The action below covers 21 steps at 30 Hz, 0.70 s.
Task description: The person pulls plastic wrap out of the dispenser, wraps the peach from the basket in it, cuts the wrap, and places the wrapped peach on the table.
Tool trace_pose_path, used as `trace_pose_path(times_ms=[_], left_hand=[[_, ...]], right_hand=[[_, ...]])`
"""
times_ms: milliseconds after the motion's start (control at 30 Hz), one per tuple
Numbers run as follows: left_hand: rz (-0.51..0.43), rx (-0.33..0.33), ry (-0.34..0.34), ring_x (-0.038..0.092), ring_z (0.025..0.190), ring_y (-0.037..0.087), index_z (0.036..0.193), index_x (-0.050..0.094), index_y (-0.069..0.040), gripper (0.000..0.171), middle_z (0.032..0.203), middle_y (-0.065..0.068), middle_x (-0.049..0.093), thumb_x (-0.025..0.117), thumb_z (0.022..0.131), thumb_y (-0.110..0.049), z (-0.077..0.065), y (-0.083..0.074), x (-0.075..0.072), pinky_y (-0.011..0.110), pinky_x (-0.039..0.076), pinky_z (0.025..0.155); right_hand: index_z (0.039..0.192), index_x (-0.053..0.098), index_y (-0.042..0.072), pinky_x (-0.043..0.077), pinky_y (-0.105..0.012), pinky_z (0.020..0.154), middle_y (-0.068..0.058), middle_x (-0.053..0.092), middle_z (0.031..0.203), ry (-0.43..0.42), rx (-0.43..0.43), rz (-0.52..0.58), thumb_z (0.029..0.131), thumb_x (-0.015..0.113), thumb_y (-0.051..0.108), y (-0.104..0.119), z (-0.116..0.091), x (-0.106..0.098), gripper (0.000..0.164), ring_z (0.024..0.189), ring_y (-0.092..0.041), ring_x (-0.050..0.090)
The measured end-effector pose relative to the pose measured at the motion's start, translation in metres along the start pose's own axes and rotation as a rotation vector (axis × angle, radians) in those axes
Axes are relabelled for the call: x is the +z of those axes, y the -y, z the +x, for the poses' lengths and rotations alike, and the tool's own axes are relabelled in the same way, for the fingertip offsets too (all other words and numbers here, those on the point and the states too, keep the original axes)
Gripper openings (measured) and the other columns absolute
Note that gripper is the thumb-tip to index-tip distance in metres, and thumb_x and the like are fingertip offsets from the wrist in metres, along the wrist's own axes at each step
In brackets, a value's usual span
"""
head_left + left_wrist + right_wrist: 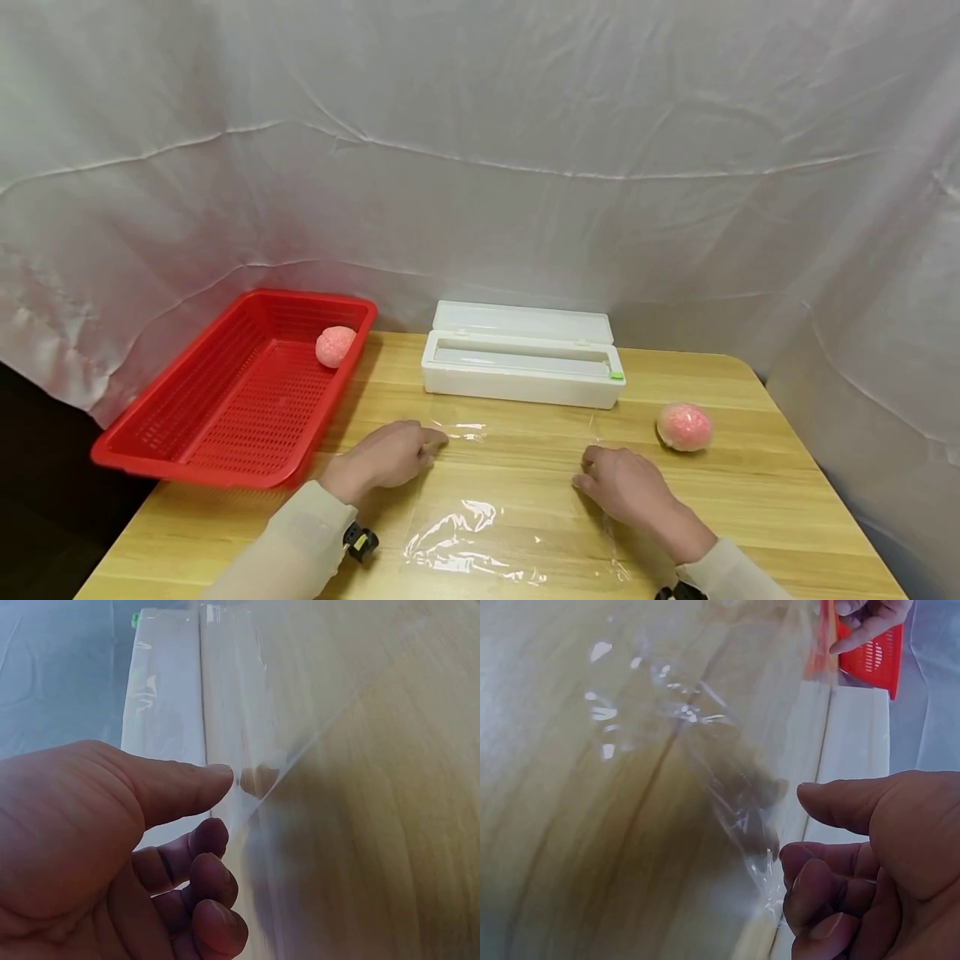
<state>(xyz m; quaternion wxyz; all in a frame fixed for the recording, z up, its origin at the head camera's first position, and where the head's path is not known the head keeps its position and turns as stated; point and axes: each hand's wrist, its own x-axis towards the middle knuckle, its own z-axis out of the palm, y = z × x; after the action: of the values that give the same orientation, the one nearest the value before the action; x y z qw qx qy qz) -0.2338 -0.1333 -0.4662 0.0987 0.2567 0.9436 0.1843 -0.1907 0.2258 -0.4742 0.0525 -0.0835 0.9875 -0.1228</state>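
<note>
A sheet of clear plastic wrap [472, 533] lies over the wooden table between the hands, with shiny wrinkles along its near part. My left hand [386, 457] is at its left edge; in the left wrist view the thumb [195, 784] and loosely bent fingers stand apart, close to a film edge. At the right edge is my right hand [626, 485]. Its thumb [840, 802] and bent fingers also have a gap between them, beside the crumpled film border [739, 817]. Behind the sheet stands a white plastic wrap dispenser box [517, 387], lid raised.
A red plastic basket [300, 467] at the left has a pink foam ball [335, 346] against its right wall. Right of the dispenser, a shiny pink ball [685, 427] rests on the table [780, 500]. Grey cloth [480, 150] hangs behind and at the sides.
</note>
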Motion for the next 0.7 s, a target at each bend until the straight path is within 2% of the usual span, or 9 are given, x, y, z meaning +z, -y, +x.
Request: trace_pose_path(times_ms=[133,233,333,367,467,567,600,700], left_hand=[[-0.003,0.013,-0.030,0.070,0.112,0.028,0.132,0.073,-0.012,0.034,0.116,0.006,0.076,0.070,0.098,-0.011,0.001,-0.001,-0.003,0.048,0.055,0.100],[-0.019,-0.004,-0.059,0.068,0.098,0.023,0.130,0.074,-0.011,0.031,0.103,0.002,0.075,0.069,0.099,-0.013,0.002,-0.002,-0.009,0.046,0.055,0.096],[-0.014,-0.030,-0.104,0.061,0.088,0.019,0.129,0.074,-0.010,0.031,0.088,-0.002,0.069,0.067,0.099,-0.011,0.004,-0.002,-0.018,0.042,0.054,0.090],[-0.011,-0.043,-0.123,0.060,0.088,0.018,0.128,0.074,-0.010,0.030,0.089,-0.003,0.069,0.066,0.099,-0.011,0.004,-0.003,-0.022,0.041,0.054,0.090],[0.000,-0.070,-0.189,0.059,0.086,0.019,0.126,0.075,-0.011,0.028,0.090,0.000,0.069,0.064,0.100,-0.011,0.004,-0.004,-0.041,0.038,0.053,0.083],[-0.009,-0.106,-0.280,0.058,0.084,0.020,0.124,0.076,-0.010,0.026,0.102,0.004,0.074,0.064,0.101,-0.013,0.002,-0.005,-0.066,0.037,0.051,0.078],[-0.020,-0.121,-0.307,0.057,0.080,0.021,0.124,0.076,-0.009,0.026,0.101,0.006,0.073,0.063,0.102,-0.013,0.002,-0.004,-0.075,0.038,0.050,0.075],[-0.027,-0.164,-0.409,0.062,0.085,0.025,0.122,0.076,-0.008,0.027,0.110,0.010,0.076,0.059,0.103,-0.015,0.001,0.003,-0.101,0.043,0.053,0.080]], right_hand=[[0.102,0.073,0.014,0.055,-0.043,0.068,0.000,0.076,0.090,-0.013,-0.004,-0.011,0.095,0.076,0.030,-0.002,0.000,0.001,0.019,0.076,-0.017,0.067],[0.101,0.074,0.014,0.055,-0.044,0.070,0.000,0.077,0.091,-0.030,-0.006,0.002,0.095,0.076,0.030,-0.002,0.000,0.002,0.017,0.078,-0.018,0.069],[0.099,0.075,0.014,0.055,-0.044,0.070,0.001,0.076,0.088,-0.056,-0.007,0.028,0.095,0.076,0.029,0.000,-0.001,0.003,0.015,0.076,-0.017,0.067],[0.099,0.075,0.014,0.055,-0.043,0.069,0.001,0.076,0.087,-0.065,-0.007,0.036,0.095,0.075,0.029,0.001,-0.001,0.003,0.015,0.074,-0.016,0.066],[0.100,0.076,0.014,0.054,-0.042,0.066,0.003,0.073,0.080,-0.083,-0.004,0.062,0.096,0.073,0.028,0.004,-0.002,0.003,0.015,0.069,-0.013,0.061],[0.101,0.076,0.014,0.054,-0.041,0.065,0.004,0.071,0.077,-0.091,0.002,0.079,0.096,0.072,0.027,0.006,-0.003,0.003,0.015,0.067,-0.012,0.059],[0.102,0.076,0.014,0.054,-0.041,0.066,0.005,0.071,0.077,-0.091,0.004,0.083,0.096,0.072,0.027,0.007,-0.003,0.003,0.015,0.067,-0.012,0.059],[0.104,0.076,0.014,0.054,-0.041,0.066,0.006,0.069,0.076,-0.088,0.009,0.094,0.096,0.072,0.027,0.010,-0.004,0.002,0.016,0.067,-0.012,0.059]])
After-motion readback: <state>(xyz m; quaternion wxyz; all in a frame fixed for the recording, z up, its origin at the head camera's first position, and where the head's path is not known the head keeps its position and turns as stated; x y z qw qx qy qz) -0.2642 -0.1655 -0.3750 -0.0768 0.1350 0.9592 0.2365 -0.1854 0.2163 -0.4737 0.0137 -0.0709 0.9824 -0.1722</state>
